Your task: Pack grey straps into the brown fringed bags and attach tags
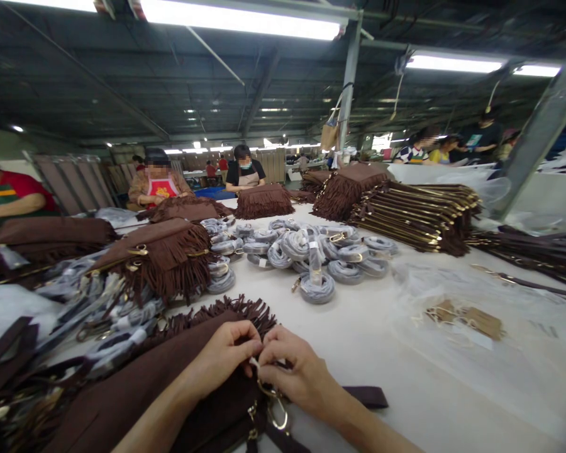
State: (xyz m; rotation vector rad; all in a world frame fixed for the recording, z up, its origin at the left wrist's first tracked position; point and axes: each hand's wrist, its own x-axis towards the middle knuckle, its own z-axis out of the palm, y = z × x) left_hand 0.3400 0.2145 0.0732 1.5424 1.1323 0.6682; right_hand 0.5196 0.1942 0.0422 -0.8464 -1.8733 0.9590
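Observation:
A dark brown fringed bag point(170, 365) lies at the near edge of the table, with gold rings and a clasp point(278, 412) at its right end. Above that hardware my left hand point(233, 349) and my right hand point(287, 365) meet, fingertips nearly touching. Both are pinched around a small pale piece point(255, 363), perhaps a string or tag end; its full shape is hidden by the fingers. A short dark strap point(368, 396) sticks out to the right beneath my right forearm.
Wrapped grey strap coils point(316, 286) fill the table's middle. Fringed bags point(163, 251) lie left, and stacked gold-edged pieces point(415, 211) back right. Clear plastic with brown tags point(481, 322) lies right. People point(245, 170) work across the table. A metal post point(542, 119) rises at right.

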